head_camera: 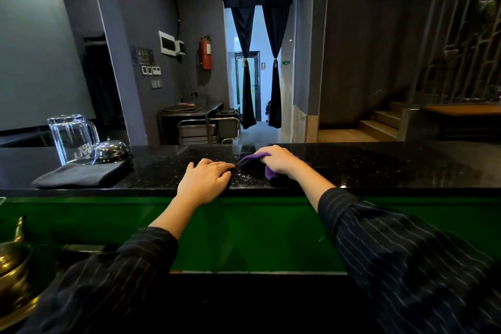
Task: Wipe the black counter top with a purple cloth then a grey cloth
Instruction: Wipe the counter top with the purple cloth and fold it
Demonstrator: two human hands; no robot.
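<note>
The black speckled surface (379, 168) runs the full width of the view, glossy, with a wet-looking patch near its middle. At its left end lies a folded grey cloth (81, 175); a clear glass pitcher (71, 138) stands upside down at the cloth's far edge, just beside a domed metal bell (111, 149). Near the middle, the left hand (206, 180) rests flat at the front edge, and the right hand (279, 161) holds a bunched purple cloth (254, 158) against the surface.

Dark sleeves with thin pale stripes covered the arms: left sleeve (108, 279) at lower left, right sleeve (406, 252) at lower right. The left hand (206, 182) and right hand (276, 161) were bare.
</note>
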